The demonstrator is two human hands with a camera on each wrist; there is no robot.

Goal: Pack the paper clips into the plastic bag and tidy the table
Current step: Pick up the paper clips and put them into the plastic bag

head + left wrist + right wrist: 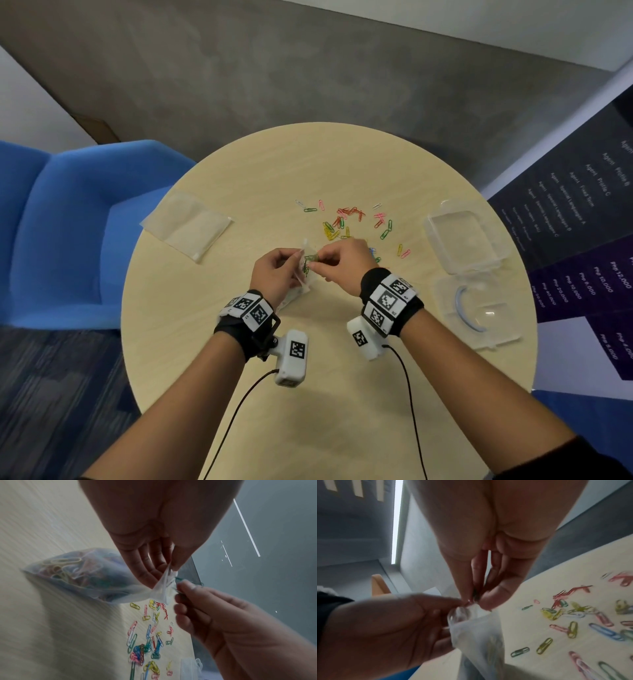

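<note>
My left hand (279, 265) pinches the mouth of a small clear plastic bag (303, 274) above the round table (308, 394). In the left wrist view the bag (89, 574) bulges with coloured paper clips, its lip held between my left thumb and fingers (154, 569). My right hand (337, 262) pinches green paper clips (310, 257) at the bag's mouth; the same hand (187, 597) meets the lip (476, 608) in both wrist views. Several loose coloured clips (349, 222) lie scattered beyond my hands (573, 615).
A flat empty plastic bag (186, 224) lies at the table's left. An open clear plastic box (462, 236) and its lid (476, 311) sit at the right edge. A blue chair (68, 222) stands to the left of the table.
</note>
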